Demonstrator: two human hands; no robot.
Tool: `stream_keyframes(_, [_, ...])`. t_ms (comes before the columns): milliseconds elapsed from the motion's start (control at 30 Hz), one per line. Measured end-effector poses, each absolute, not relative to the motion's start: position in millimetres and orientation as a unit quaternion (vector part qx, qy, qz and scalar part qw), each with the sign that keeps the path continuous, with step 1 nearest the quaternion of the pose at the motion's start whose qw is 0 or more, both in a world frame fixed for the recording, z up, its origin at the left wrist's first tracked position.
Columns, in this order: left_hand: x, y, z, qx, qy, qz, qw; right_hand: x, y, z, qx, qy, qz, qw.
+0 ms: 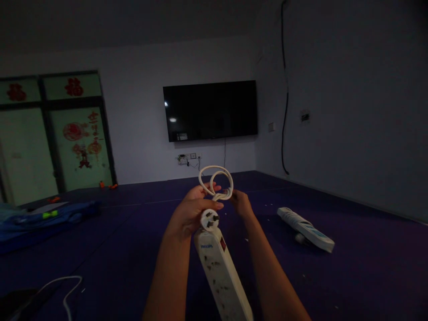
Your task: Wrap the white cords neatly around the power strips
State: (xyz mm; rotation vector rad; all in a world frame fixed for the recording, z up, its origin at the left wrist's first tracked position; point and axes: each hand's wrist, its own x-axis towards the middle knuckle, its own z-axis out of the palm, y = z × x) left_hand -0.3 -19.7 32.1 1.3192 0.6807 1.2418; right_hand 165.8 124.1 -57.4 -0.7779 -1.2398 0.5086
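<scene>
I hold a white power strip (222,274) out in front of me, its body slanting toward the lower edge of the view. My left hand (190,211) is closed around its far end, with the white plug (209,219) resting against my fingers. Above the hands the strip's white cord (216,180) stands up in a small coil of loops. My right hand (240,201) pinches the cord at the base of the coil, where it is wound tight.
A second white power strip (306,228) lies on the purple floor mat (351,267) to the right. A loose white cable (63,287) curls at lower left. A blue bundle (47,218) lies at left. A dark television (210,110) hangs on the far wall.
</scene>
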Motion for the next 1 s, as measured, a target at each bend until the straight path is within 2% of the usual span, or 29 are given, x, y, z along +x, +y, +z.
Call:
stream_keyframes(67, [-9, -12, 32, 0.56, 0.268, 0.522, 0.584, 169, 124, -48, -0.317, -0.602, 0.226, 0.697])
stream_keyframes(133, [-15, -7, 31, 0.561, 0.232, 0.517, 0.603, 170, 123, -39, -0.299, -0.597, 0.207, 0.715])
stream_keyframes(200, [-18, -3, 29, 0.56, 0.18, 0.522, 0.617, 168, 121, -30, -0.317, -0.512, 0.206, 0.771])
stream_keyframes(267, [-19, 0, 28, 0.559, 0.133, 0.523, 0.63, 165, 116, -22, -0.36, -0.393, 0.283, 0.797])
stream_keyframes(333, [-22, 2, 27, 0.56, 0.097, 0.52, 0.638, 161, 108, -15, -0.379, -0.328, 0.434, 0.748])
stream_keyframes(400, [-24, 4, 26, 0.566, 0.07, 0.512, 0.642, 156, 98, -9, -0.327, -0.348, 0.583, 0.657])
stream_keyframes(500, [-26, 4, 23, 0.576, 0.053, 0.495, 0.648, 150, 82, 0, -0.176, -0.397, 0.681, 0.59])
stream_keyframes(800, [-9, 11, 10, 0.606, 0.056, 0.441, 0.66, 163, 60, 21, 0.017, -0.37, 0.651, 0.663])
stream_keyframes(1000, [-6, 13, 7, 0.615, 0.068, 0.432, 0.656, 176, 46, 32, 0.069, -0.338, 0.639, 0.688])
